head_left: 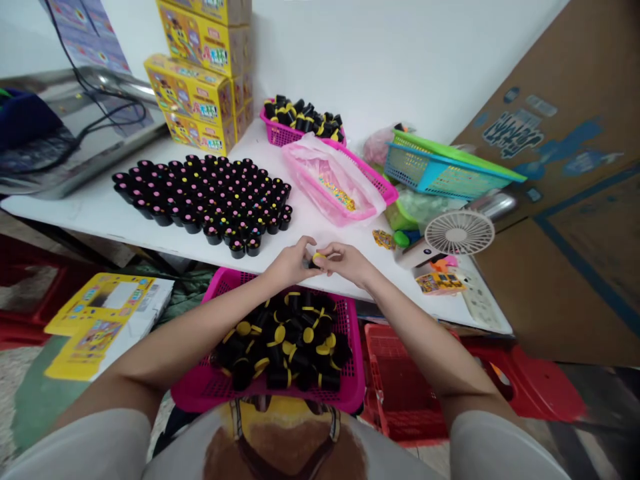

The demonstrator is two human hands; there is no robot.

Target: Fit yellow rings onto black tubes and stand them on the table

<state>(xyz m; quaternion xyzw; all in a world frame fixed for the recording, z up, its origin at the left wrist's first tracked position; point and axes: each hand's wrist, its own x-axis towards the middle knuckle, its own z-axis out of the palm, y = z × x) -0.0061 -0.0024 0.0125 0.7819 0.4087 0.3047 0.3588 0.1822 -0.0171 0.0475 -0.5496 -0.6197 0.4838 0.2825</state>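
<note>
Over the table's front edge, my left hand (pixel 294 261) and my right hand (pixel 349 262) meet with fingers pinched round a small black cup with a yellow lid (pixel 317 257). Fingers cover most of that cup. Just below them, a magenta basket (pixel 359 360) holds a heap of similar black cups with yellow lids (pixel 280 333). To the left on the table stand tight rows of upright black cups (pixel 205 193) with pink and a few yellow or other coloured dots on top. Beyond my hands lies a pink basket lined with a clear bag (pixel 310 167), with small colourful pieces (pixel 340 195) inside.
Yellow boxes (pixel 200 100) are stacked at the back left near a metal tray (pixel 135 137). Another basket of cups (pixel 285 135) stands by the wall. At right are a small fan (pixel 459 233), blue and green baskets (pixel 440 170) and cardboard (pixel 565 200). A red crate (pixel 407 400) sits below.
</note>
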